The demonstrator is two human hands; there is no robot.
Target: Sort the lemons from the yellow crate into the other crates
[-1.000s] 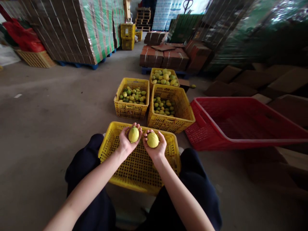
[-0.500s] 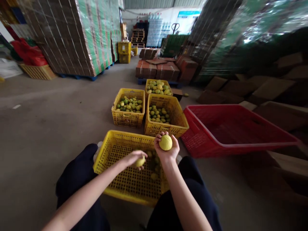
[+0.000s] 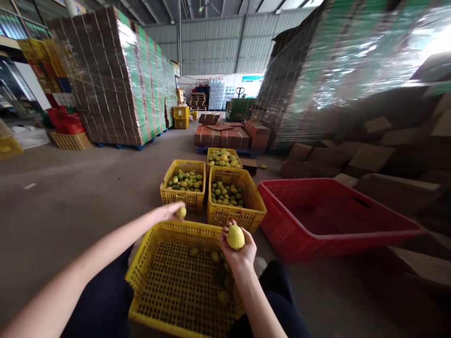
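My left hand point(image 3: 172, 211) reaches past the far left part of the near yellow crate point(image 3: 165, 291), its fingers closed round a yellow-green lemon point(image 3: 181, 213). It is close to the front of the left yellow crate point(image 3: 186, 201), which holds many yellow and green lemons. My right hand point(image 3: 244, 253) is palm up above the near crate's right side, fingers curled about a larger yellow lemon point(image 3: 236, 237). Several lemons point(image 3: 223, 296) lie at the right of the near crate, some hidden behind my right hand and forearm.
Two more yellow crates of lemons, a right one point(image 3: 255, 209) and a far one point(image 3: 210, 157), stand beyond. To the right is a big red bin point(image 3: 278, 234). Further back are flattened cartons point(image 3: 221, 138) on a pallet and tall wrapped stacks point(image 3: 102, 80) on both sides.
My left hand has moved left and forward with its lemon, from over the near crate toward the left crate. My right hand still holds its lemon, now turned somewhat. The view has tilted up.
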